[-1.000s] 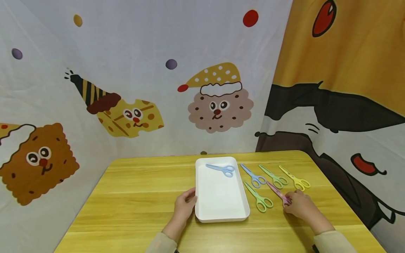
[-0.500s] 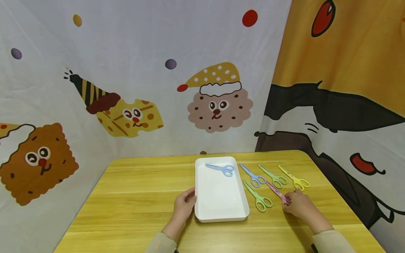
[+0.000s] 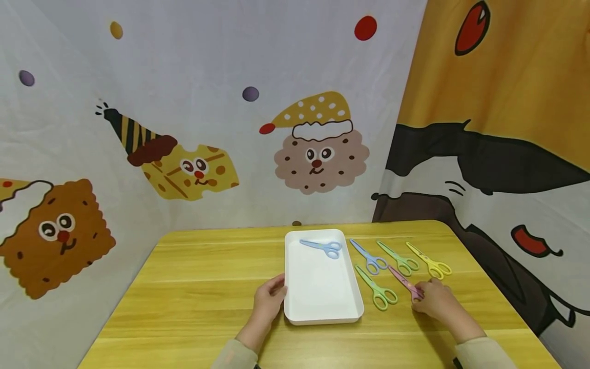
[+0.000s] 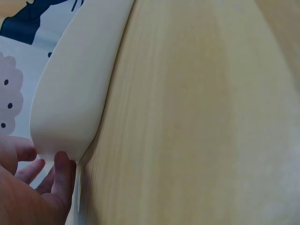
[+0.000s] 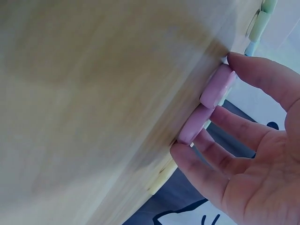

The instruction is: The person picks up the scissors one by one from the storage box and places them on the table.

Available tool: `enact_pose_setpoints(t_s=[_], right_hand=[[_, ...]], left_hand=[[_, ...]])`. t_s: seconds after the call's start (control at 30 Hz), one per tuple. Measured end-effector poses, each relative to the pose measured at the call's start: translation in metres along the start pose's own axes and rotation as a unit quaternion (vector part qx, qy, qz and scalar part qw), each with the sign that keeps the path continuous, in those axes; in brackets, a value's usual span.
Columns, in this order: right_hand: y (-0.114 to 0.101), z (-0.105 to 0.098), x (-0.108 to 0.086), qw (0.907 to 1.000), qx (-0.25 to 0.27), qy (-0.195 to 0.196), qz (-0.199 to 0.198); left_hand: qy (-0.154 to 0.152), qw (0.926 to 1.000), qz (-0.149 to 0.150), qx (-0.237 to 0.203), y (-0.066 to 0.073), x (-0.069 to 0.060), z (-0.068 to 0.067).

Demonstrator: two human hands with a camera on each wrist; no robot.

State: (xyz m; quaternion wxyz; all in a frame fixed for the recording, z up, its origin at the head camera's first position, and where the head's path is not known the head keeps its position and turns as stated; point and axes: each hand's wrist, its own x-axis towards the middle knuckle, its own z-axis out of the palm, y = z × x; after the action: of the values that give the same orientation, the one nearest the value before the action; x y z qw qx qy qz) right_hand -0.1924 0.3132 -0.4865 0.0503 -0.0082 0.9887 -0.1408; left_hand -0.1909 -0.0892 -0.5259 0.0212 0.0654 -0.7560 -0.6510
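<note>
My left hand (image 3: pixel 268 298) rests against the outer left side of a white tray (image 3: pixel 322 320). In the left wrist view its fingers touch the cream-looking tray wall (image 4: pixel 70 89), none wrapped over the rim. Pink scissors (image 3: pixel 400 275) lie on the table, and my right hand (image 3: pixel 435 298) holds them by the finger loops. In the right wrist view the thumb is at one end of the pink loops (image 5: pixel 218 86), with fingertips at the other. Light blue scissors (image 3: pixel 331 249) lie inside the tray at the far end, blades pointing left.
Right of the tray lie darker blue scissors (image 3: pixel 372 261), green scissors (image 3: pixel 403 262), yellow scissors (image 3: pixel 433 265) and nearer green scissors (image 3: pixel 381 296). The wooden table (image 3: pixel 203 277) ends at a printed curtain (image 3: pixel 207 77) behind and at both sides.
</note>
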Motion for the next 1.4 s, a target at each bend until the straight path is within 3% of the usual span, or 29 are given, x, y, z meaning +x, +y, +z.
enact_pose_setpoints(t_s=[0.37,0.73,1.2,1.4], right_hand=[[-0.003,-0.004,0.001,0.9999,-0.011,0.001,0.003],[-0.013,-0.005,0.004,0.9983,-0.007,0.052,-0.024],[-0.025,-0.008,0.008,0.9992,-0.003,0.033,-0.022],[-0.034,-0.003,0.013,0.9965,-0.015,0.057,-0.060]], left_hand=[[0.001,1.0000,-0.001,-0.003,-0.001,0.001,0.000],[0.004,1.0000,-0.007,-0.002,-0.003,0.002,0.001],[0.005,0.9999,-0.009,0.000,-0.002,0.001,0.001],[0.005,1.0000,-0.006,0.002,-0.002,0.002,0.001]])
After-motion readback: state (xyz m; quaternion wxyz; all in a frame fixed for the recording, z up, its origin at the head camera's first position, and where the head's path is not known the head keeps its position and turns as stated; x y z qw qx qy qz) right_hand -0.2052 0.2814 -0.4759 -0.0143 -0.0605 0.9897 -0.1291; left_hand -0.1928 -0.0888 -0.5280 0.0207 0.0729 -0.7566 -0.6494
